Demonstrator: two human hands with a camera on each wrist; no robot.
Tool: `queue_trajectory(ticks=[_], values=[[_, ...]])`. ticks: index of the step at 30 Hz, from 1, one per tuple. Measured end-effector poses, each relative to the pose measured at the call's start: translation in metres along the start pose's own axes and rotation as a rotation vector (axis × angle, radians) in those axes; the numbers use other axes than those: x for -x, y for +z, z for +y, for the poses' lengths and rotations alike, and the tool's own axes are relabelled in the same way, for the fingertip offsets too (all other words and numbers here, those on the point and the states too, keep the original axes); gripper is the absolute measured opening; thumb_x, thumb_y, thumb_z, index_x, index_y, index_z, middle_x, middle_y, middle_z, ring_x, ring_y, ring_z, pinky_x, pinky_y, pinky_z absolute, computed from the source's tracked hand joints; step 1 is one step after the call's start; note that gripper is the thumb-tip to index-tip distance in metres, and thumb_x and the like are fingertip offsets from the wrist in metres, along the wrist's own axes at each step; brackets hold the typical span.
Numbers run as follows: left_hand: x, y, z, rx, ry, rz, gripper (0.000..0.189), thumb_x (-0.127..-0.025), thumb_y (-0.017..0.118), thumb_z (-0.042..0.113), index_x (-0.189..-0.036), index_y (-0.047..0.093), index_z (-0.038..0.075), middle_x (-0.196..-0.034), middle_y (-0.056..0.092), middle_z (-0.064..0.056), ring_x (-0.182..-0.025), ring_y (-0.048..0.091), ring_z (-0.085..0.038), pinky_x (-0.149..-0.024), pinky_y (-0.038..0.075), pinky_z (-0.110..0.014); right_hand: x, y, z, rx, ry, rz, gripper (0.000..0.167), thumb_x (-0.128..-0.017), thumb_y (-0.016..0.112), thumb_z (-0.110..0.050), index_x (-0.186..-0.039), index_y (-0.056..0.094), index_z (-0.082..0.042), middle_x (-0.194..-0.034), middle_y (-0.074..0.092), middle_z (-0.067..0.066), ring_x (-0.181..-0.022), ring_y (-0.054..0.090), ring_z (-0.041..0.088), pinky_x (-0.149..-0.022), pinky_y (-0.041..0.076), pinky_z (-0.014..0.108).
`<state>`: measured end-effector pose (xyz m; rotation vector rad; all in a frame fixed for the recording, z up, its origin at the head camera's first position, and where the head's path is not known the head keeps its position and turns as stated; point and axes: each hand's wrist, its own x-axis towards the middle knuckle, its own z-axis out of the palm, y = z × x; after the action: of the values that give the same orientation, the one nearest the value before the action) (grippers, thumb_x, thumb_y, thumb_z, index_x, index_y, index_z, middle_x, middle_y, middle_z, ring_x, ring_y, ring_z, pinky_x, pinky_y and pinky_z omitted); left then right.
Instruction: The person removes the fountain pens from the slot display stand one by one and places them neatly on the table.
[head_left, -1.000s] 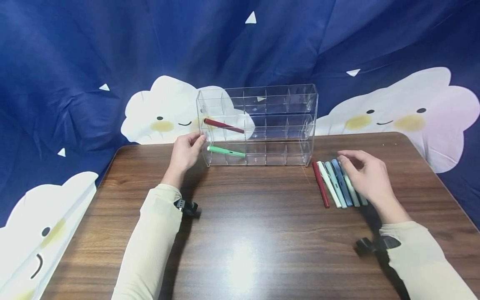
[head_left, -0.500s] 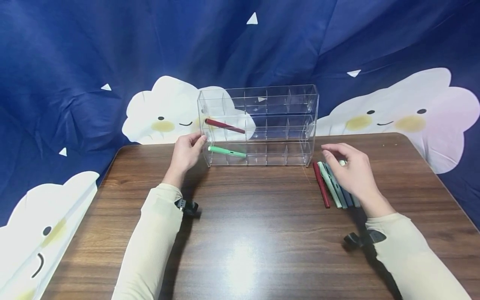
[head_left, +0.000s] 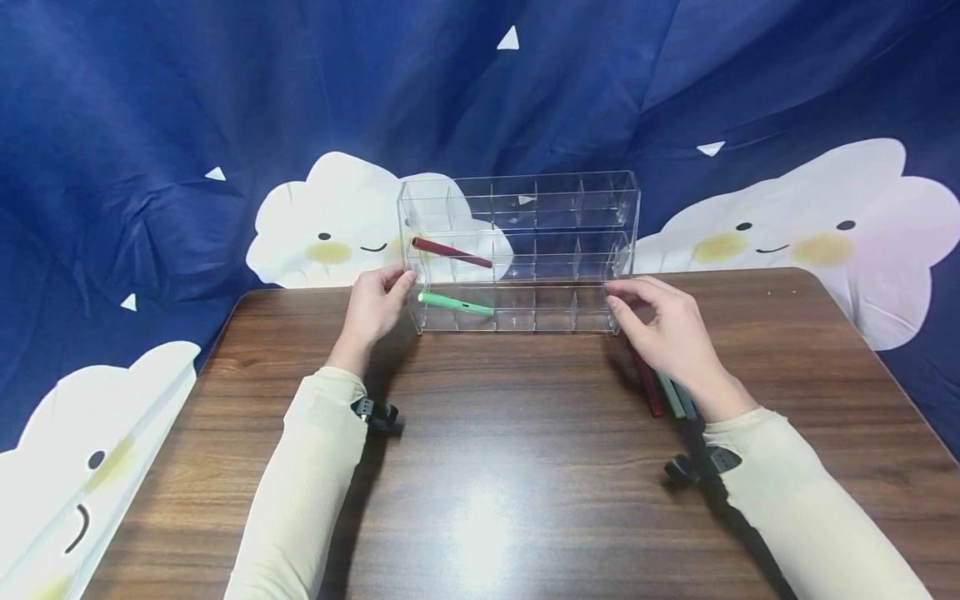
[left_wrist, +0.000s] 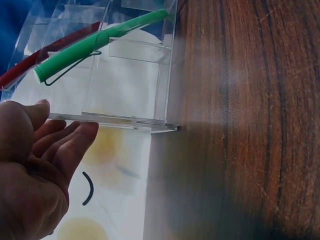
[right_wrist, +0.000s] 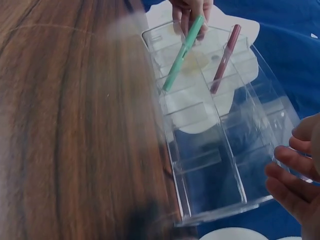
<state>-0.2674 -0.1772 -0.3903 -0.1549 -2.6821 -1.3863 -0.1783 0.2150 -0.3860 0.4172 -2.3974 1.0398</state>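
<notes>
A clear acrylic pen organizer (head_left: 555, 321) with three tiers of compartments stands at the table's back edge. My left hand (head_left: 375, 304) holds its left side, thumb in front; in the left wrist view the fingertips (left_wrist: 89, 131) meet the side wall. My right hand (head_left: 663, 329) is at the right side, fingers relaxed and parted around the edge. A green pen (head_left: 455, 302) leans slantwise in the bottom tier at left, its clip showing in the left wrist view. Above it, a red pen (head_left: 452, 252) tilts likewise in the middle tier.
Right of the organizer several pens lie side by side on the wooden table (head_left: 525, 467), among them a dark red pen (head_left: 649, 392) and a pale green pen (head_left: 670, 395); my right hand covers most of them. A blue cloud-print curtain (head_left: 570, 92) hangs directly behind.
My right hand has moved left over the row of pens to the organizer's right side, its fingers loose throughout. My left hand has stayed on the left side; the organizer and its pens have not moved.
</notes>
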Motion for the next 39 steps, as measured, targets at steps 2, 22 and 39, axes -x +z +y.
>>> queue_trajectory(ticks=[2, 22, 39], values=[[0.0, 0.0, 0.0, 0.0, 0.001, 0.0, 0.033, -0.112, 0.061, 0.02, -0.134, 0.073, -0.001, -0.11, 0.08, -0.024, -0.087, 0.069, -0.02, -0.07, 0.052, -0.016, -0.003, 0.003, -0.004, 0.005, -0.001, -0.012, 0.021, -0.101, 0.072, -0.007, -0.12, 0.08, -0.005, -0.11, 0.081, 0.012, -0.092, 0.057, -0.012, -0.073, 0.044, 0.005], [0.002, 0.001, 0.002, -0.017, 0.004, 0.005, 0.032, -0.112, 0.061, 0.02, -0.133, 0.073, -0.002, -0.107, 0.08, -0.023, -0.085, 0.069, -0.02, -0.071, 0.053, -0.021, -0.024, 0.045, -0.029, -0.049, -0.063, -0.101, 0.026, -0.098, 0.077, -0.007, -0.124, 0.077, -0.004, -0.112, 0.081, 0.013, -0.103, 0.075, 0.031, -0.086, 0.053, 0.047], [0.0, 0.0, 0.0, -0.038, 0.012, 0.006, 0.032, -0.112, 0.06, 0.021, -0.132, 0.073, -0.001, -0.106, 0.079, -0.023, -0.084, 0.067, -0.02, -0.072, 0.051, -0.022, -0.038, 0.083, -0.053, -0.089, -0.102, -0.164, 0.034, -0.097, 0.08, -0.013, -0.129, 0.076, -0.003, -0.128, 0.079, 0.015, -0.119, 0.074, 0.034, -0.102, 0.056, 0.049]])
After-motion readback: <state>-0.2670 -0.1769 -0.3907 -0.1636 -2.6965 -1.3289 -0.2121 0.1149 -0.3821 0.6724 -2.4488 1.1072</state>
